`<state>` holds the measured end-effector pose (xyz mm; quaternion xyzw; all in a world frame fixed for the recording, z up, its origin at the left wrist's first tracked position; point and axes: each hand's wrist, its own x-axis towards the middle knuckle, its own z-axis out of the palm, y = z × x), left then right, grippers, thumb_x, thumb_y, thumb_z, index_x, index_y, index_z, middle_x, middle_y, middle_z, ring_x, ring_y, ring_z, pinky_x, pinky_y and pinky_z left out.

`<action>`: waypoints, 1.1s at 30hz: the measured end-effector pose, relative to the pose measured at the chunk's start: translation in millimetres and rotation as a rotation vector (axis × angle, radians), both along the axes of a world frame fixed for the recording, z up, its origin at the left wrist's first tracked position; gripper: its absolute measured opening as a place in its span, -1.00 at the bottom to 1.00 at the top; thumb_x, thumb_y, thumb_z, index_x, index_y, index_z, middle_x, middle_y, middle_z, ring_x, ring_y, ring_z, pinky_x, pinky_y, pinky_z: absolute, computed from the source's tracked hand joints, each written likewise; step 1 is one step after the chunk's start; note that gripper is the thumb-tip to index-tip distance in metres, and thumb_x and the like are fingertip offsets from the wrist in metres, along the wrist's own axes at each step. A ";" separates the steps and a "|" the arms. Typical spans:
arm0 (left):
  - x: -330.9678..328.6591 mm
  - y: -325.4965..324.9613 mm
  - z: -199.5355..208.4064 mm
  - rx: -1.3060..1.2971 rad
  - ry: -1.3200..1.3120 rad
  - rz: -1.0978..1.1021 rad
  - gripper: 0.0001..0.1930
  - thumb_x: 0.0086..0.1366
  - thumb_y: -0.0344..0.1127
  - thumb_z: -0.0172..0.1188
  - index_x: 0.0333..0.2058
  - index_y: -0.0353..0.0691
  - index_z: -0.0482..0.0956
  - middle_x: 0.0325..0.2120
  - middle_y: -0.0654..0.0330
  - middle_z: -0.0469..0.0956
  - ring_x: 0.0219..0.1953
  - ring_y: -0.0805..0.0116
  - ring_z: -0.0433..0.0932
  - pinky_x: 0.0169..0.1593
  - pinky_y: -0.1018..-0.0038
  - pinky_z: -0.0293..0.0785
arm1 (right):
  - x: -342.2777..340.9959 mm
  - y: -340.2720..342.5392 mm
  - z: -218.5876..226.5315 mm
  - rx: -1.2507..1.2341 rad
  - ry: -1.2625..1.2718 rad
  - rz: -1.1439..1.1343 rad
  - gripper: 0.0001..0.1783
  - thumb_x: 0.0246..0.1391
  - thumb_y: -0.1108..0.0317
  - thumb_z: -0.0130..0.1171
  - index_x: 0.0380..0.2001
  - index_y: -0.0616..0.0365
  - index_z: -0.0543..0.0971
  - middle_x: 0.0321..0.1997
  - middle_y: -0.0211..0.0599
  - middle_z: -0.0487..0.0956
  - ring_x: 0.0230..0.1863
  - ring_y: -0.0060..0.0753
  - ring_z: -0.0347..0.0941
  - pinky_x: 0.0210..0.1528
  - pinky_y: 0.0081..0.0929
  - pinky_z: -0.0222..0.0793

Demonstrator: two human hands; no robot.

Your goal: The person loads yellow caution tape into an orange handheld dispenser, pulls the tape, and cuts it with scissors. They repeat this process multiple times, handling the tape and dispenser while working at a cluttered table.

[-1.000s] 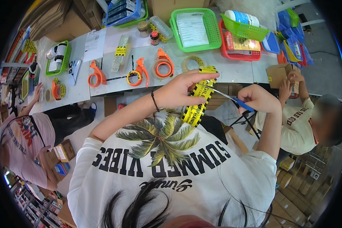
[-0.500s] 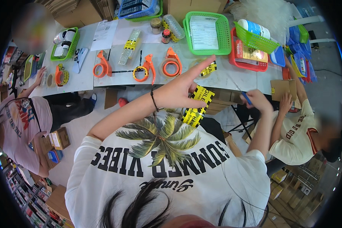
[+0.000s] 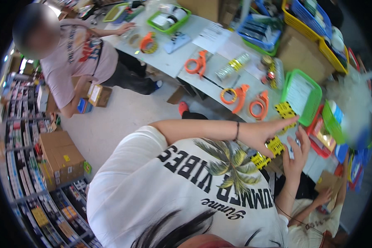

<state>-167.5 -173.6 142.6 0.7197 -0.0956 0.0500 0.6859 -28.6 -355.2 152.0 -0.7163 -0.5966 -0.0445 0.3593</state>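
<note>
My left hand [image 3: 258,135] has its fingers stretched to the right and its thumb bent down. A bundle bound with yellow-and-black printed tape [image 3: 273,148] sits between thumb and fingers, against my shirt front; its inside is hidden. Close on its right is my right hand [image 3: 295,159], fingers curled around a small blue-handled tool [image 3: 293,145], probably a cutter, mostly covered. Just past my left fingers, on the table, another length of the same tape [image 3: 286,110] stands beside a roll that my hand partly hides.
Orange tape dispensers [image 3: 258,105] line the table [image 3: 173,68] edge, with a taped bubble-wrap parcel [image 3: 233,66] behind. A green basket [image 3: 314,97] holds paper. One co-worker [image 3: 84,62] stands at left, another [image 3: 314,225] at lower right. Shelves [image 3: 25,165] and cartons [image 3: 62,155] fill the left.
The view has swung, so table and dispensers sit further right and tilted. My right hand has come from well apart to right beside the taped bundle. The left still has the bundle.
</note>
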 end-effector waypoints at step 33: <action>-72.6 79.9 -37.2 0.072 0.022 0.457 0.28 0.01 -0.39 0.48 0.39 -0.16 -0.47 -0.11 0.07 0.59 -0.09 0.34 0.56 0.16 0.34 0.39 | -76.5 73.2 -23.1 -0.592 1.068 0.237 -0.68 0.00 0.33 0.31 -0.16 0.20 0.57 -0.14 -0.15 0.48 -0.05 -0.19 0.41 0.03 -0.36 0.29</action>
